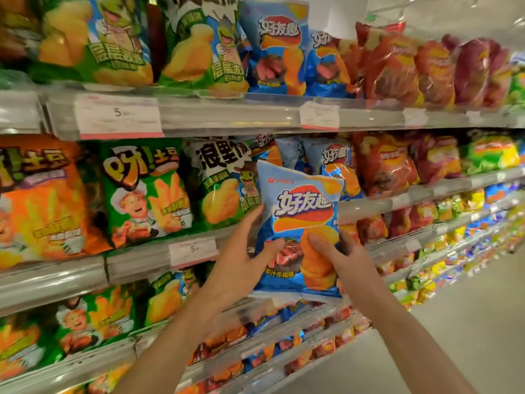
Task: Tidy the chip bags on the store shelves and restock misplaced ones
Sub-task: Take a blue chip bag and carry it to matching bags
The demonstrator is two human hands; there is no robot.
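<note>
A blue chip bag (301, 211) with an orange swirl and a steak picture is held upright in front of the middle shelf (136, 260). My left hand (244, 251) grips its lower left side, thumb on the front. My right hand (338, 251) grips its lower right side, thumb pressed on the pictured chips. Behind it on the same shelf stand matching blue bags (329, 160). To its left stands a green and white bag with a turtle (224, 183).
Green fries bags (142, 191) and orange ones (42, 200) fill the middle shelf's left. Red bags (383, 163) stand to the right. The upper shelf (227, 112) carries green, blue and red bags. Lower shelves hold more. The aisle floor (468, 322) lies to the right.
</note>
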